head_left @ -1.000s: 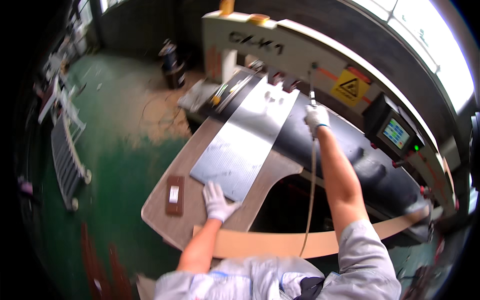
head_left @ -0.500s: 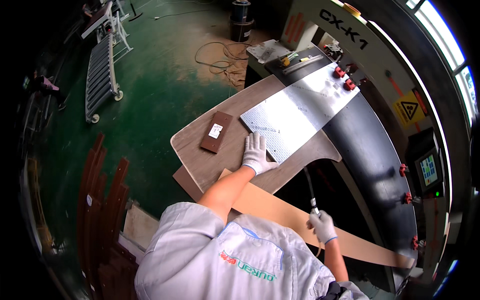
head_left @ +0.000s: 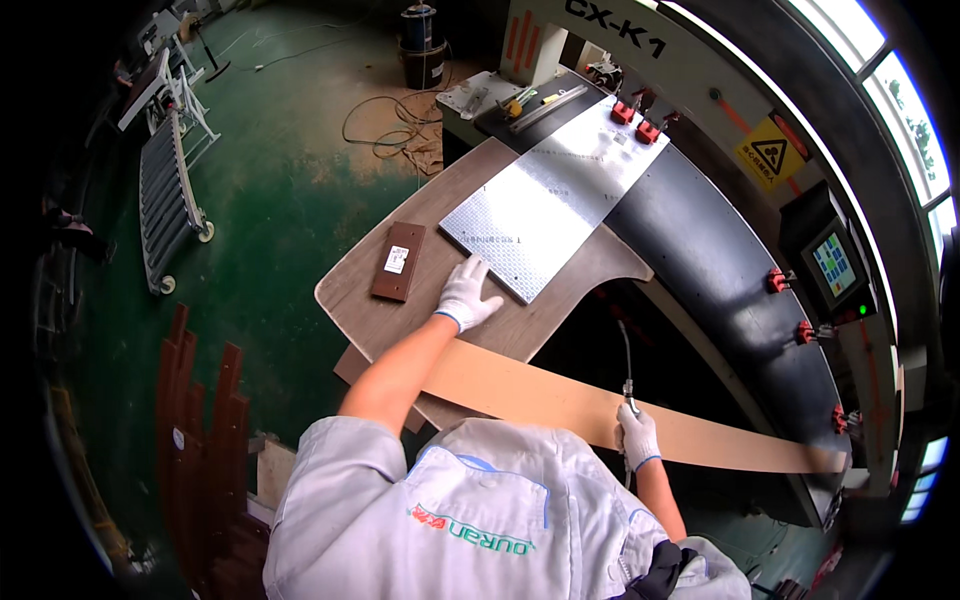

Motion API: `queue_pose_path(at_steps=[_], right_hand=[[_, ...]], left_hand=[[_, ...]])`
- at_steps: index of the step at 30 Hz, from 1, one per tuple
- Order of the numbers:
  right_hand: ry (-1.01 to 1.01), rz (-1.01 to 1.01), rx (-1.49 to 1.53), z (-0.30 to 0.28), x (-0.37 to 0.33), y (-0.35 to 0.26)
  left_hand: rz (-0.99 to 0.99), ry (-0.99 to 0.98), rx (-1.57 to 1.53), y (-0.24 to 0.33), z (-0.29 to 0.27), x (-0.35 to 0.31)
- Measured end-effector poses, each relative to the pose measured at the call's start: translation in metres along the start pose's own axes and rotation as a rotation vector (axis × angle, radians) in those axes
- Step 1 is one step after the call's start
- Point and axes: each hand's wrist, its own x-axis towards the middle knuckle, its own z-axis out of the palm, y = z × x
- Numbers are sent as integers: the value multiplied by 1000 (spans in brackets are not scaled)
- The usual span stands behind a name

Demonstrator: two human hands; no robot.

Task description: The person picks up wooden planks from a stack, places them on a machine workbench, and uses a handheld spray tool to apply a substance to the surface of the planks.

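**Gloved hands on hose nozzle and bench**

White-gloved right hand [head_left: 637,437] closed around the metal nozzle [head_left: 630,392] of a thin grey hose [head_left: 623,345], held upright just above a long tan wooden strip [head_left: 600,408]. Hose rising from the fist into the dark gap beside the machine.

White-gloved left hand [head_left: 467,295] spread flat — fingers open, holding nothing — pressed on the wooden bench top [head_left: 365,305], fingertips at the near corner of a perforated metal plate [head_left: 545,210]. Small dark brown block [head_left: 398,261] with a pale label lying on the bench, just left of that hand.

Tan strip running across the lower bench edge toward the right, below the curved black machine bed [head_left: 710,260]. Red clamps [head_left: 633,120] at the plate's far end. Small control screen [head_left: 832,266] further right — yellow warning sign [head_left: 765,155] above it. Green floor [head_left: 270,180] to the left, with a wheeled rack [head_left: 170,190] and loose cables [head_left: 385,125].
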Motion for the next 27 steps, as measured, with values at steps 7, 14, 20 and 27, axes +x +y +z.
queue_pose_path(at_steps=[7, 14, 20, 27], right_hand=[[-279, -4, -232, -4, 15, 23], [-339, 65, -219, -5, 11, -1], [-297, 101, -104, -6, 17, 12], [-315, 114, -45, -8, 28, 24]], left_hand=[[-687, 260, 281, -53, -63, -32], [-543, 361, 337, -94, -38, -62], [-518, 381, 342, -93, -36, -62], [-508, 426, 346, -98, -32, -62]])
